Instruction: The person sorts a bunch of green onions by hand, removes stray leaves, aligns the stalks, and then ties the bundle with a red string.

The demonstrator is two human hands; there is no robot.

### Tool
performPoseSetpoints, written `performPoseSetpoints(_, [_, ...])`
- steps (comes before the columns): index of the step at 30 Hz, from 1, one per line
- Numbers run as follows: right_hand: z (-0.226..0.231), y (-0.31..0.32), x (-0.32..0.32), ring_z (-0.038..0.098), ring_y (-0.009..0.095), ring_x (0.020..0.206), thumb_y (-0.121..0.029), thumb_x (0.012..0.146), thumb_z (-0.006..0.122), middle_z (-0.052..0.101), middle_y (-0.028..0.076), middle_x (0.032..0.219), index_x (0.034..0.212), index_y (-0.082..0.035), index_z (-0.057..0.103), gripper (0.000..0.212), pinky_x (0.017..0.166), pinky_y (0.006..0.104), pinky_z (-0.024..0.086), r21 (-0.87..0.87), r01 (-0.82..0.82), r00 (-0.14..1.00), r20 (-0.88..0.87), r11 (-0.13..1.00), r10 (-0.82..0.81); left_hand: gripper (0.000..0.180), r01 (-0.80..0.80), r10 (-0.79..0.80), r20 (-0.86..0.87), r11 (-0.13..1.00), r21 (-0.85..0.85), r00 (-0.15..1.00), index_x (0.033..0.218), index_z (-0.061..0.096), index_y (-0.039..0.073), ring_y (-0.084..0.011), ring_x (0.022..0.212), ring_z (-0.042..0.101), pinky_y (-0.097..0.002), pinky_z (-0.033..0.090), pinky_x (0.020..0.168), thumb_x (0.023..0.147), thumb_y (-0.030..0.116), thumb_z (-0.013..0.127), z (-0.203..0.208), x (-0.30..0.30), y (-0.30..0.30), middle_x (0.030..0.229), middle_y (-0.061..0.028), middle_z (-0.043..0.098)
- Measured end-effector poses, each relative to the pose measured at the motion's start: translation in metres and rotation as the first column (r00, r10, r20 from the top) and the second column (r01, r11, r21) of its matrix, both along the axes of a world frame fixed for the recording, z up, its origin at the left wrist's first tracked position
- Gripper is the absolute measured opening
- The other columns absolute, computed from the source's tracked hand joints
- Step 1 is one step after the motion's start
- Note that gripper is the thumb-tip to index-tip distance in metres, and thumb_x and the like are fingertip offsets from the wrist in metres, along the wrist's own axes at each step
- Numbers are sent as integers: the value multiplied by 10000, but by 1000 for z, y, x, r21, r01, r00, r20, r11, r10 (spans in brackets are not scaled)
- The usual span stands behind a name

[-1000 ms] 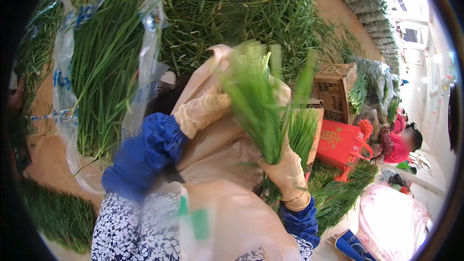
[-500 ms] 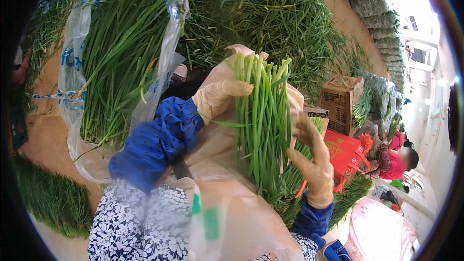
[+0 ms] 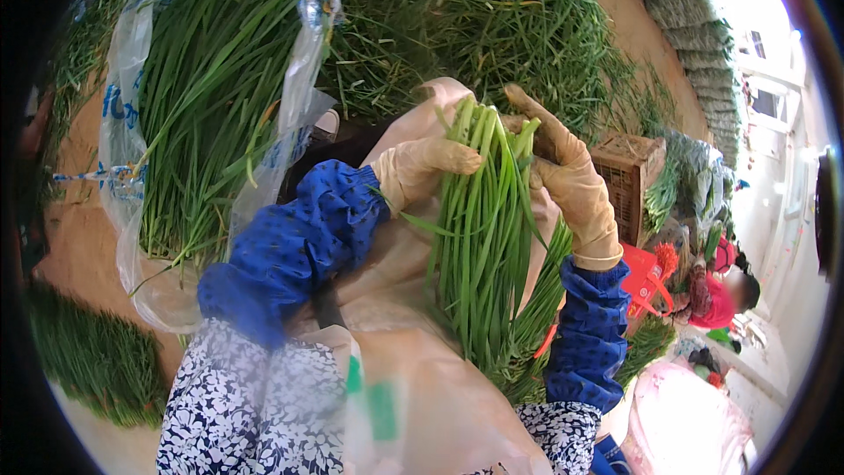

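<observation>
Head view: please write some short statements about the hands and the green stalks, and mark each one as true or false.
1. Both hands wear tan gloves. True: the left hand and the right hand are both gloved.
2. The bundle of green stalks lies flat on the floor. False: it is held between the two hands, above the apron.
3. The sleeve covers on the forearms are red. False: they are blue.
4. A clear plastic bag full of green stalks lies at the left. True.
5. A wicker basket stands to the right of the hands. True.
</observation>
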State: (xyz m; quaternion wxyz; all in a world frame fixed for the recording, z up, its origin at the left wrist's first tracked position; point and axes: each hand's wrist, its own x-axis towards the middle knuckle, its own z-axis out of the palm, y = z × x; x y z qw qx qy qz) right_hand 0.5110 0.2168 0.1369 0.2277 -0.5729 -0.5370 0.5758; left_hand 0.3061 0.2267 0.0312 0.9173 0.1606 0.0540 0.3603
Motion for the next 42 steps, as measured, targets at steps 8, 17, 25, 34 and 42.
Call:
performPoseSetpoints(8, [-3,51,69,666,146,783,-150,1005,612,732,45,900,1305,-34,666,326,676,289,555,351,344,919,65,871,-389,689,-85,85,31,996,-5,996,1277,492,47,-200,1099,604,-354,472,1014,700,214,831,11,-3,2,1172,-73,616])
performPoseSetpoints(17, [6,128,34,627,208,1157,-183,966,616,666,130,1280,1387,-86,581,434,988,334,493,581,134,727,492,802,-478,592,-81,81,43,997,-6,996,1218,502,85,-185,1089,601,-345,463,1007,730,140,833,24,-8,6,1130,-42,619])
performPoseSetpoints(25, [9,69,-61,545,340,1295,-174,910,647,574,186,1409,1368,-178,621,458,1055,417,473,308,-620,696,641,721,325,562,-150,152,20,985,-81,988,1292,577,-25,-205,1034,676,-341,548,931,782,47,803,7,-3,2,1130,-98,689])
performPoseSetpoints(34, [10,-69,-74,390,473,1379,-470,701,854,376,367,1473,1419,134,388,1048,1148,504,344,385,-267,697,710,883,-98,591,-102,86,-181,991,-84,980,1314,442,65,-246,1175,593,-384,517,1015,800,-6,726,24,-5,4,1348,-147,558])
performPoseSetpoints(42, [-13,-110,-93,386,530,1362,-379,600,917,335,395,1494,1539,147,101,1351,1140,507,345,531,-62,764,570,845,-302,670,-90,96,-419,995,35,903,1443,435,-31,-212,981,654,-352,522,955,818,53,660,69,10,2,1028,-77,649])
